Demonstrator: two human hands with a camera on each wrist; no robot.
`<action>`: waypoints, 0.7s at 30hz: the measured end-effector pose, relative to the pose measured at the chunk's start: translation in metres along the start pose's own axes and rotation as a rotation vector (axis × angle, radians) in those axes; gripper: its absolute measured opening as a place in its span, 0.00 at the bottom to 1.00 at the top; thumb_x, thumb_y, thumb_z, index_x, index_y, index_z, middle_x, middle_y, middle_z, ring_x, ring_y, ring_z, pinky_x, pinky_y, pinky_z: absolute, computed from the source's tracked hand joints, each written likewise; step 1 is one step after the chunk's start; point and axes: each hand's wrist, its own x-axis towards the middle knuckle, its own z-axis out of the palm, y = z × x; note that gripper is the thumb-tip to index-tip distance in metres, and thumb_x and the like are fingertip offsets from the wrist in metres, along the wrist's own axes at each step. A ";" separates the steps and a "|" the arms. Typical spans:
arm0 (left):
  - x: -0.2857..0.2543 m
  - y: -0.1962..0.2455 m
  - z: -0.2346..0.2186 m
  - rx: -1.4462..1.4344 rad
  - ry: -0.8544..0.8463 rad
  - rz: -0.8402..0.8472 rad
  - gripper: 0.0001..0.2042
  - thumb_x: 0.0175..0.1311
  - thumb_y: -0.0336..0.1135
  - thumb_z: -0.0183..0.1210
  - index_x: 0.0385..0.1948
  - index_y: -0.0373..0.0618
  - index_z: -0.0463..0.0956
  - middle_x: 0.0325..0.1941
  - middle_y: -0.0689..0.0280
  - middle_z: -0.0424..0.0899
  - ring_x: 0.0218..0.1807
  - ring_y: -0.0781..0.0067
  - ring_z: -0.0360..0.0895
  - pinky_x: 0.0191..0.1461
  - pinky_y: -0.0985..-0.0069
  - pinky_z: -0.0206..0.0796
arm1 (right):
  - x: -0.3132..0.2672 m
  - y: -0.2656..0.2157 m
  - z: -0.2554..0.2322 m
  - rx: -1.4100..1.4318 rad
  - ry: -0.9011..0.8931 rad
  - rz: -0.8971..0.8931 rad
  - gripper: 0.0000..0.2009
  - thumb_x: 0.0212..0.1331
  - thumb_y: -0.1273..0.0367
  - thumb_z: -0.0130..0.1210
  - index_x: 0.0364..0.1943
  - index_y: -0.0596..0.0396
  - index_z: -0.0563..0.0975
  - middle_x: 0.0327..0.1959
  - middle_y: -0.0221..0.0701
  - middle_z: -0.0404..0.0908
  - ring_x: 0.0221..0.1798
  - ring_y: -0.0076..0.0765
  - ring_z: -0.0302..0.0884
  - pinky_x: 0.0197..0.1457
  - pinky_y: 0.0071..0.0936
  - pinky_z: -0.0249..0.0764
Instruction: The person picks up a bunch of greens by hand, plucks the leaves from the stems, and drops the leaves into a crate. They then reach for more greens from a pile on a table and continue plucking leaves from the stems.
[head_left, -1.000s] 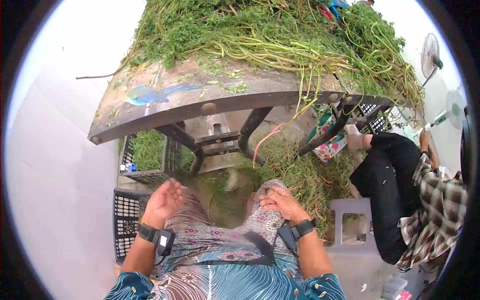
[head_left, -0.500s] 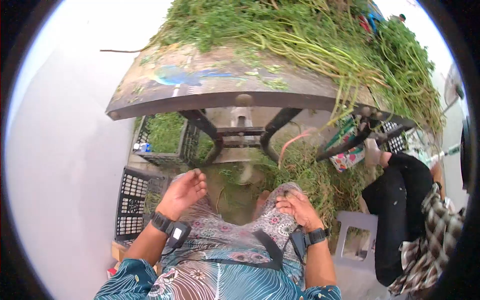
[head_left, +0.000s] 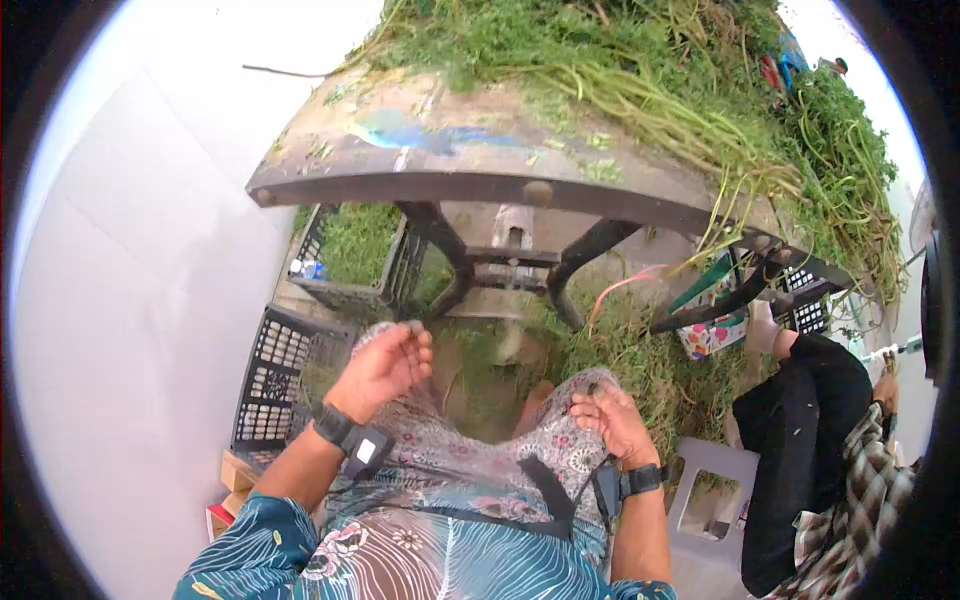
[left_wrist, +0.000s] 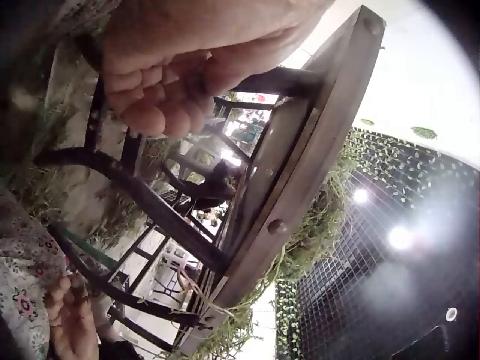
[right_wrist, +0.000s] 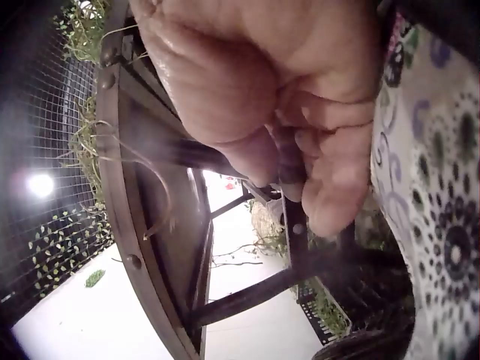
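Low in the frame, the right hand (head_left: 612,422) is pinching a fold of the patterned skirt (head_left: 520,455) over the right knee, fingers curled into the cloth — a second ago it was lying flatter on that knee. The left hand (head_left: 383,367) is hovering above the left knee, fingers loosely bent, grasping nothing, now slightly further up the frame. The table (head_left: 420,170) heaped with greens (head_left: 640,80) is filling the upper frame, shifted rightward since.
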 end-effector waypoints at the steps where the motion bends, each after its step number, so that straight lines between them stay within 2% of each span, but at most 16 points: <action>1: -0.003 0.002 -0.003 0.001 0.020 0.026 0.07 0.61 0.38 0.51 0.36 0.49 0.73 0.35 0.67 0.77 0.35 0.71 0.73 0.40 0.71 0.67 | 0.003 0.001 -0.004 0.010 -0.005 -0.004 0.26 0.60 0.69 0.48 0.57 0.69 0.52 0.43 0.51 0.73 0.37 0.39 0.78 0.40 0.30 0.78; 2: -0.001 0.004 -0.022 0.012 -0.011 0.048 0.07 0.61 0.38 0.51 0.36 0.49 0.73 0.36 0.68 0.77 0.36 0.71 0.72 0.40 0.71 0.66 | 0.004 0.006 -0.007 0.022 -0.010 0.004 0.24 0.60 0.70 0.48 0.56 0.68 0.55 0.43 0.50 0.74 0.37 0.39 0.78 0.40 0.30 0.78; 5: -0.012 0.017 -0.034 -0.018 0.059 0.041 0.06 0.60 0.38 0.52 0.34 0.50 0.74 0.34 0.68 0.78 0.36 0.71 0.73 0.40 0.71 0.66 | 0.005 0.001 0.000 -0.032 -0.005 0.047 0.15 0.60 0.70 0.48 0.48 0.65 0.64 0.41 0.47 0.76 0.36 0.37 0.78 0.39 0.29 0.79; 6: -0.015 0.019 -0.040 0.000 0.055 0.049 0.06 0.60 0.38 0.53 0.34 0.50 0.75 0.33 0.69 0.79 0.36 0.71 0.73 0.40 0.72 0.66 | 0.006 0.003 0.001 -0.038 0.006 0.031 0.09 0.60 0.70 0.48 0.40 0.62 0.68 0.40 0.45 0.77 0.35 0.36 0.79 0.38 0.29 0.79; 9: -0.026 0.026 -0.045 -0.090 0.079 0.060 0.07 0.63 0.38 0.50 0.34 0.48 0.74 0.34 0.69 0.77 0.34 0.72 0.72 0.39 0.74 0.66 | 0.006 0.002 0.005 -0.051 0.014 0.031 0.10 0.60 0.70 0.47 0.41 0.62 0.68 0.39 0.44 0.77 0.34 0.36 0.79 0.37 0.29 0.79; 10: -0.029 0.029 -0.044 -0.115 0.029 0.066 0.07 0.63 0.38 0.49 0.34 0.47 0.74 0.34 0.68 0.77 0.34 0.71 0.72 0.39 0.74 0.66 | 0.006 0.002 0.007 -0.046 0.015 0.034 0.10 0.60 0.70 0.48 0.41 0.62 0.68 0.39 0.44 0.77 0.34 0.35 0.79 0.37 0.28 0.79; 16: -0.042 0.031 -0.041 -0.099 0.033 0.121 0.08 0.65 0.37 0.46 0.35 0.46 0.73 0.34 0.66 0.78 0.34 0.69 0.73 0.39 0.72 0.68 | 0.011 0.001 0.016 -0.084 0.002 0.043 0.12 0.60 0.69 0.47 0.44 0.62 0.67 0.40 0.43 0.77 0.35 0.35 0.79 0.38 0.28 0.79; 21: -0.045 0.032 -0.048 -0.125 -0.001 0.107 0.08 0.65 0.36 0.46 0.35 0.46 0.73 0.35 0.65 0.78 0.35 0.69 0.74 0.40 0.72 0.69 | 0.011 0.002 0.016 -0.113 -0.002 0.034 0.19 0.60 0.68 0.48 0.53 0.61 0.63 0.41 0.42 0.76 0.35 0.35 0.79 0.36 0.27 0.78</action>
